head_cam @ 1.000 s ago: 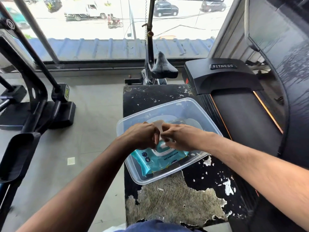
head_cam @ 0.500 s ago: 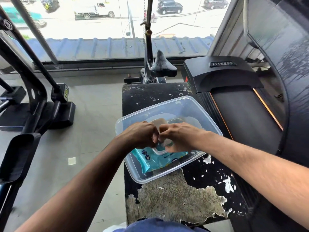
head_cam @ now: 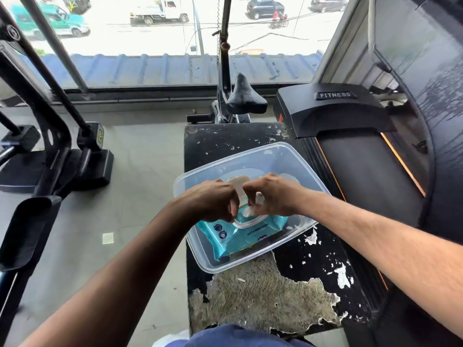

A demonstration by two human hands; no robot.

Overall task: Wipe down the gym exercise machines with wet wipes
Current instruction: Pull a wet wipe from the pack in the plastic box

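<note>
A blue pack of wet wipes [head_cam: 246, 232] lies inside a clear plastic tub [head_cam: 307, 224] on a worn black bench. Its plastic flip lid [head_cam: 236, 185] stands raised between my hands. My left hand [head_cam: 213, 200] sits over the pack's left side with its fingers curled down at the opening. My right hand [head_cam: 271, 196] pinches a white wipe [head_cam: 258, 197] that sticks up from the opening. Both hands hide most of the opening itself.
The bench [head_cam: 250, 296] has peeling black cover and bare padding near me. A treadmill [head_cam: 350, 151] runs along the right. An exercise bike's saddle [head_cam: 244, 97] stands beyond the bench, and an elliptical machine [head_cam: 50, 151] stands at the left on the grey floor.
My hands have drawn slightly apart over the pack, and a white wipe now shows under my right fingers. The tub and pack have stayed in place.
</note>
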